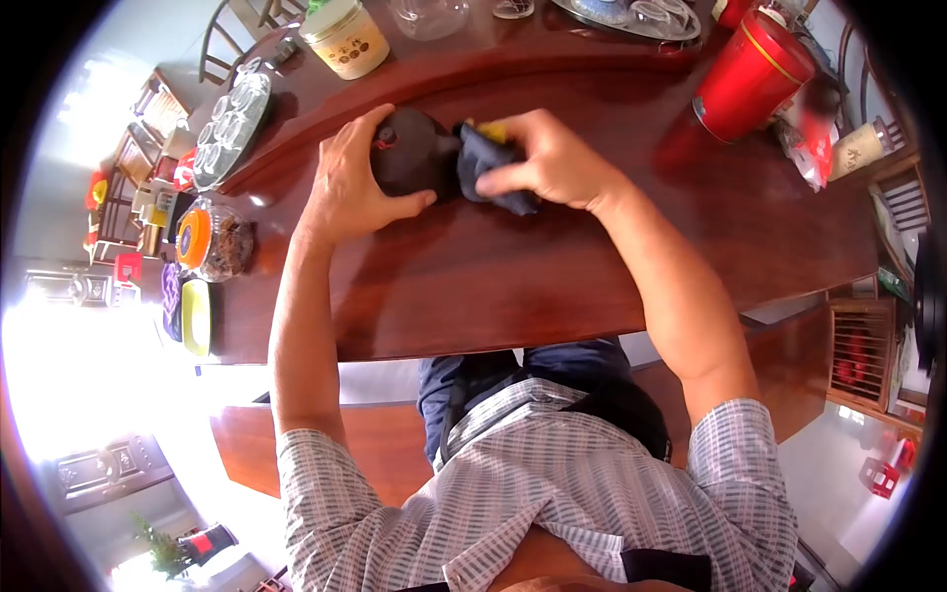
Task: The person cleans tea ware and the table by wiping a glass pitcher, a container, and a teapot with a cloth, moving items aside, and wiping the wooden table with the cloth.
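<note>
A dark round teapot [406, 153] with a bit of red cord on its top rests at the middle of the dark red wooden table [473, 286]. My left hand [357, 183] is wrapped round its left side, thumb at the near edge. A dark grey cloth [488, 173] with a yellow patch is bunched in my right hand [552, 163], pressed against the right side of the teapot. The cloth hides part of the teapot there.
Behind are a labelled tub [345, 39] and a tray of glasses [641, 18]. Another glass tray [232, 128], an orange-lidded jar [212, 240] and a green dish [196, 318] stand left. A red canister [752, 77] stands back right.
</note>
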### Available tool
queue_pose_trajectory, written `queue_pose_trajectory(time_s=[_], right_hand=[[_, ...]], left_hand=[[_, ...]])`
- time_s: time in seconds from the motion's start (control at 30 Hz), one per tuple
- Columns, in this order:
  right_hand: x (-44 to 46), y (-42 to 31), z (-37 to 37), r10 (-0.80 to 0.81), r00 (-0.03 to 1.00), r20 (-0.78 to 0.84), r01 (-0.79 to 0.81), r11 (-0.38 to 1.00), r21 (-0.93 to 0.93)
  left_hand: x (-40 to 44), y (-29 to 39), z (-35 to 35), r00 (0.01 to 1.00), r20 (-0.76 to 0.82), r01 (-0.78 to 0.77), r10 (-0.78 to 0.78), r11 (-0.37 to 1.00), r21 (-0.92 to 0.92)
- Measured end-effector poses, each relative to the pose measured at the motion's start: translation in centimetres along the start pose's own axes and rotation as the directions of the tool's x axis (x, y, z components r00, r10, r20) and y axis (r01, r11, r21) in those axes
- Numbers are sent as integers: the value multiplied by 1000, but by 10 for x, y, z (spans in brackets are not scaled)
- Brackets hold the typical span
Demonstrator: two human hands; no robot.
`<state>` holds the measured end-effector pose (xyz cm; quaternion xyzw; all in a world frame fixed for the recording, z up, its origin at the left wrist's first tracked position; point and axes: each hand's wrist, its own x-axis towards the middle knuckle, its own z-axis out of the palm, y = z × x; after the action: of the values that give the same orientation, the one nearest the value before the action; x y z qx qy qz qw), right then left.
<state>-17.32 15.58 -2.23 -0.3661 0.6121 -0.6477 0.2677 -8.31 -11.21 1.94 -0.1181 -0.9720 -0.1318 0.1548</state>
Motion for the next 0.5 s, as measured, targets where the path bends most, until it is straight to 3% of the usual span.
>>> queue_pose_trajectory(time_s=[0.1,0.13,0.2,0.23,0.33,0.4,0.43,0.47,0.5], right_hand=[[3,-2,-17,-10,940,-341,138,924,356],[3,-6,-21,48,900,-433,184,859,477],[4,-5,-31,-67,846,-529,320,857,404],[4,-4,-33,-87,841,-534,350,840,415],[7,2,-20,-246,843,-479,451,807,380],[11,16,-3,-286,858,-427,411,880,236],[6,12,6,-391,869,-302,393,918,-57],[-1,7,16,-455,879,-146,385,855,-348],[3,7,34,-543,831,-121,471,802,-367]], left_hand=[[5,-8,-23,969,146,-166,198,965,-203],[4,-5,-29,967,199,-132,159,981,-144],[-2,4,-44,955,290,-63,64,998,-16],[-4,6,-52,934,356,13,8,998,-55],[-14,-4,-67,973,231,35,-14,996,-88],[-21,-4,-62,962,178,266,-208,861,-434],[-26,-5,-55,935,179,352,-307,726,-591],[-29,-5,-45,930,147,355,-336,727,-588],[-30,-4,-31,925,110,357,-365,729,-585]])
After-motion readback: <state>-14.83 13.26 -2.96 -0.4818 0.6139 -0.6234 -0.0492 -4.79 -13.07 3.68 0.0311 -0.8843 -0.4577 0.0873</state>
